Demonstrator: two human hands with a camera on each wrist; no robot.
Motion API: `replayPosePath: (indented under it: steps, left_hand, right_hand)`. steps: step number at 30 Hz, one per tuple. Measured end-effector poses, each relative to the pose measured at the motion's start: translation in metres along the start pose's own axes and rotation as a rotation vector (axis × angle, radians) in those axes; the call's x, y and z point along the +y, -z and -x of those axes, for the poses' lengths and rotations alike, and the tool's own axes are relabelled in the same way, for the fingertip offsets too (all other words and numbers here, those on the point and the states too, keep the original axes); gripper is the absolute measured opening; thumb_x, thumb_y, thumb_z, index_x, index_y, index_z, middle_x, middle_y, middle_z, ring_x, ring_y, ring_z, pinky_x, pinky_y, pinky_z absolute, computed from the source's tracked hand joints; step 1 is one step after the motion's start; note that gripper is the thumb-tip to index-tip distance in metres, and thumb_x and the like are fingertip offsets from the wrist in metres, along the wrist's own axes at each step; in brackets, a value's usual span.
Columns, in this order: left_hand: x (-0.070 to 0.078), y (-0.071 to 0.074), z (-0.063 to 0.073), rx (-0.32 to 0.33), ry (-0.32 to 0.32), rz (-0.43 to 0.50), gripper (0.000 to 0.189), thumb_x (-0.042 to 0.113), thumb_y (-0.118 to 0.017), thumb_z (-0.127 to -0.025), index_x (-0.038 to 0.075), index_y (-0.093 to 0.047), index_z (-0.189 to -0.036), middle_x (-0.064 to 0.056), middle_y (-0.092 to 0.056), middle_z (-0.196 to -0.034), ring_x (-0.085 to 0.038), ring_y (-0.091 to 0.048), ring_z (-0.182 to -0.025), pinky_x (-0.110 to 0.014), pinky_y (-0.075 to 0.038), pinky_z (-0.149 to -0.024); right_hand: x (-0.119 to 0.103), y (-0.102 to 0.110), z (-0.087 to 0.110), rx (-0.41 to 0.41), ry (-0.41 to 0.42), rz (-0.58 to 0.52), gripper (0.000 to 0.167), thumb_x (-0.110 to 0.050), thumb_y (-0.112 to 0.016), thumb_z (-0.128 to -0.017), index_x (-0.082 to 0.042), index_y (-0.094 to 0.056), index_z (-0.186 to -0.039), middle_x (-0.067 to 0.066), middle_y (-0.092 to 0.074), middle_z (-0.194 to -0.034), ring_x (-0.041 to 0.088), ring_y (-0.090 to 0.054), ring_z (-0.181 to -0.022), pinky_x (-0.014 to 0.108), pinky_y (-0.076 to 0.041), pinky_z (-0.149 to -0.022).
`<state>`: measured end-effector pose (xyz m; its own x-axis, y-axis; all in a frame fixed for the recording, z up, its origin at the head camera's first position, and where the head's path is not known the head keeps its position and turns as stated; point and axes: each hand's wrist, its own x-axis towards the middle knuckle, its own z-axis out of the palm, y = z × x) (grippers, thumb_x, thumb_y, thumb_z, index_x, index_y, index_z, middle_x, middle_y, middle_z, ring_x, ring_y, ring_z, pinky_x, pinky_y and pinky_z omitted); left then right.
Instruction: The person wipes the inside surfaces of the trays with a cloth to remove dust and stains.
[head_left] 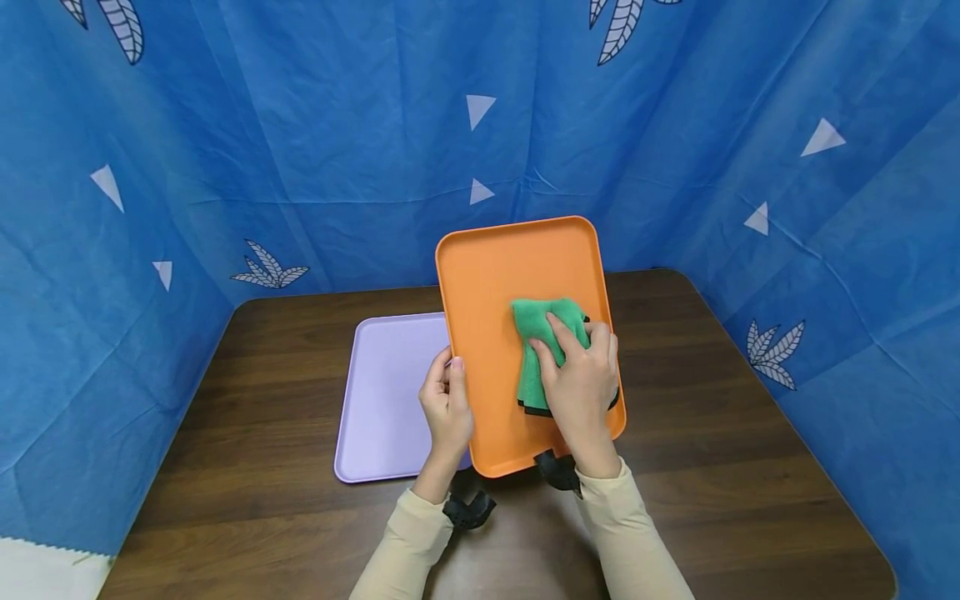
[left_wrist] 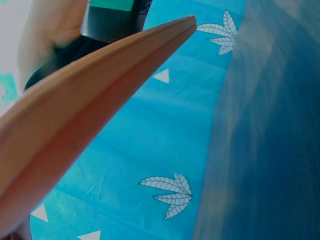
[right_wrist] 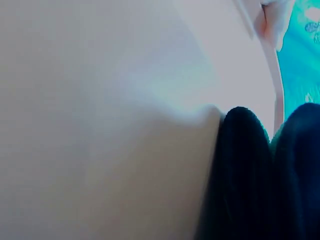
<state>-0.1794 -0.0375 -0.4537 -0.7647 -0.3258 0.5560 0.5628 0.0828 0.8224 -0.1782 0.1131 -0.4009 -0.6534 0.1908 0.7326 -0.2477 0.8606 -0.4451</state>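
Observation:
An orange tray [head_left: 487, 283] is held up off the table, its inner face turned toward me. My left hand [head_left: 447, 408] grips its left edge, thumb on the front side. On the tray's right half lies a green cloth [head_left: 529, 321] with black edging. My right hand [head_left: 581, 375] holds the bunched cloth against the tray, thumb and forefinger spread over it. In the left wrist view the tray's rim [left_wrist: 100, 85] cuts across from the side. Dark folds of the cloth [right_wrist: 247, 170] fill the lower right of the right wrist view, before the washed-out tray face.
A lilac tray [head_left: 386, 392] lies flat on the brown wooden table [head_left: 277, 400], partly hidden by the orange tray and left hand. Blue curtains [head_left: 337, 150] with white leaf and triangle prints hang behind and along both sides. Black straps [head_left: 468, 508] sit at the wrists.

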Motion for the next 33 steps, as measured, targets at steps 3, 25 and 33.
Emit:
replayPosePath:
  steps: [3, 25, 33]
  left_hand:
    - [0.000, 0.001, 0.000, 0.003, -0.002, 0.006, 0.024, 0.001, -0.047, -0.100, -0.011, -0.062, -0.115, -0.018, -0.049, -0.057, -0.002, -0.042, -0.053, -0.019, -0.037, -0.045]
    - [0.000, -0.001, 0.001, 0.001, -0.005, 0.038, 0.026, 0.001, -0.045, -0.101, -0.012, -0.061, -0.117, -0.023, -0.056, -0.063, -0.002, -0.048, -0.056, -0.019, -0.041, -0.048]
    - [-0.001, -0.001, 0.001, 0.002, -0.019, 0.027, 0.026, 0.002, -0.045, -0.101, -0.012, -0.061, -0.116, -0.019, -0.049, -0.059, -0.002, -0.044, -0.055, -0.020, -0.039, -0.046]
  right_hand:
    - [0.005, 0.002, -0.001, 0.007, -0.057, 0.008, 0.042, -0.032, -0.078, -0.082, -0.014, -0.072, -0.120, 0.023, -0.055, -0.105, 0.037, -0.051, -0.094, 0.047, -0.047, -0.066]
    - [0.009, 0.003, 0.004, 0.036, -0.128, 0.030, 0.040, -0.031, -0.076, -0.085, -0.013, -0.071, -0.121, 0.025, -0.053, -0.101, 0.035, -0.048, -0.086, 0.045, -0.043, -0.061]
    - [-0.006, -0.001, 0.012, 0.007, -0.031, 0.020, 0.041, -0.031, -0.078, -0.083, -0.012, -0.072, -0.119, 0.023, -0.054, -0.098, 0.036, -0.049, -0.087, 0.044, -0.043, -0.064]
